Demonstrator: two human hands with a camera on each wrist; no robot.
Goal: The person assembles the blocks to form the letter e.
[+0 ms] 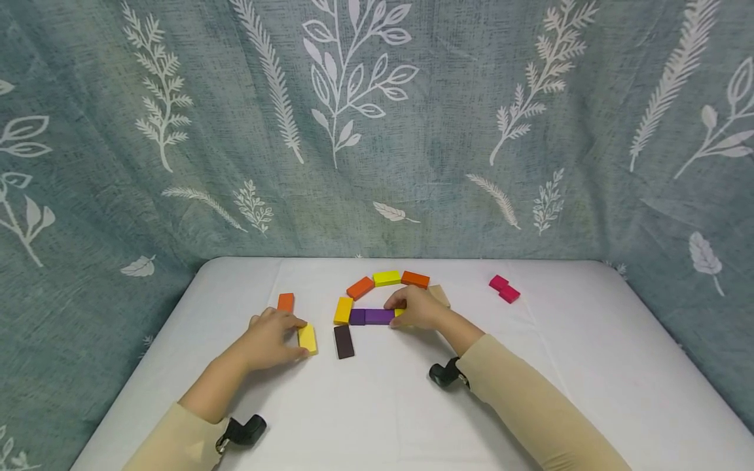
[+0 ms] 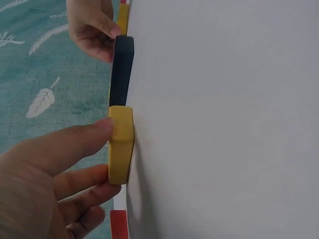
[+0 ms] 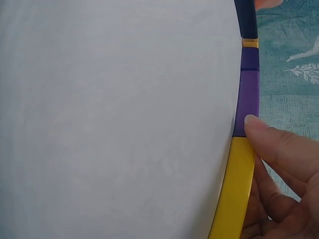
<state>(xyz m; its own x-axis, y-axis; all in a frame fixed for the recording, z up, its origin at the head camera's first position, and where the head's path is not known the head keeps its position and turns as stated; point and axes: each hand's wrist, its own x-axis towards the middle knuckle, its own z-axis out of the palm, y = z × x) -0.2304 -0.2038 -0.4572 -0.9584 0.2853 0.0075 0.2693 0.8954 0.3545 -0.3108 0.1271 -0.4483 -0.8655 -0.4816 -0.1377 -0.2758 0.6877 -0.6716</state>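
My left hand (image 1: pixel 273 339) pinches a pale yellow block (image 1: pixel 307 339) between thumb and fingers; the left wrist view shows the thumb on one end of this yellow block (image 2: pixel 121 149). To its right lies a dark brown block (image 1: pixel 344 342). My right hand (image 1: pixel 417 307) pinches the right end of a long purple block (image 1: pixel 378 316), thumb on the near side. A yellow block (image 3: pixel 233 186) adjoins that end under the hand, mostly hidden in the head view. A short dark purple block (image 1: pixel 357 317) and an upright yellow block (image 1: pixel 343 311) continue the row leftward.
An arc of orange (image 1: pixel 360 288), lime yellow (image 1: pixel 387 279), orange-red (image 1: pixel 415 279) and tan blocks (image 1: pixel 438 296) curves behind the purple row. One orange block (image 1: pixel 285 301) lies beyond my left hand. Two crimson blocks (image 1: pixel 504 289) sit at the back right of the white table (image 1: pixel 377 405).
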